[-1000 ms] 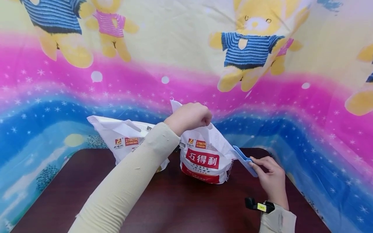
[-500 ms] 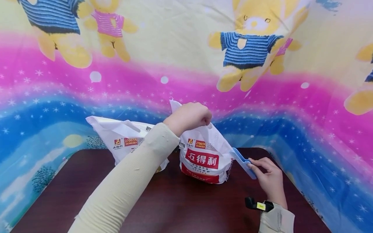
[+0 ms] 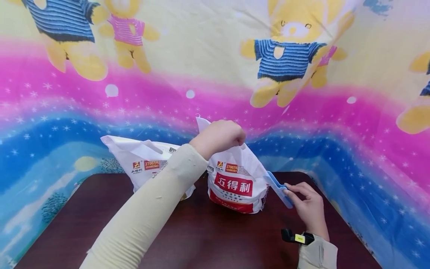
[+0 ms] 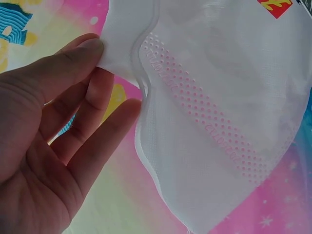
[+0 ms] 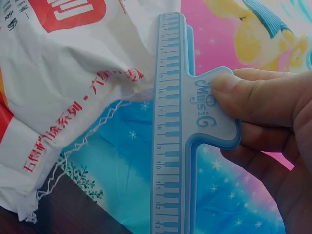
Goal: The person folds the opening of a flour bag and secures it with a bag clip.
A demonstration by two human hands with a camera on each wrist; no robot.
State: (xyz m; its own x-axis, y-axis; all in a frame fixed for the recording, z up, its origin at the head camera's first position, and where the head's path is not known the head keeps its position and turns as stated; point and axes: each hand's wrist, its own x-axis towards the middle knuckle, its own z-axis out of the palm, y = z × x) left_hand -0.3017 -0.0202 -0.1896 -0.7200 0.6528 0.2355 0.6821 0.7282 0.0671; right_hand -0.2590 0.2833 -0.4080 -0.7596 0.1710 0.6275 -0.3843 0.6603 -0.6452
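Note:
A white flour bag (image 3: 235,186) with red printed labels stands upright on the dark table. My left hand (image 3: 223,136) pinches its top edge, and in the left wrist view thumb and finger (image 4: 80,58) hold the white material beside the handle cut-out. A light blue clip (image 3: 279,189) meets the bag's right side with its upper end. My right hand (image 3: 307,205) pinches the clip's tab between thumb and fingers. In the right wrist view the clip (image 5: 170,122) shows piano keys and ruler numbers along its long bar, close beside the bag's stitched edge.
Another white flour bag (image 3: 144,160) stands to the left, partly hidden behind my left sleeve (image 3: 151,209). A curtain printed with bears (image 3: 218,56) hangs behind and along both sides of the dark table (image 3: 218,239).
My right hand and the clip have shifted slightly left and down, closer in to the bag's side. The left hand keeps its hold on the bag's top.

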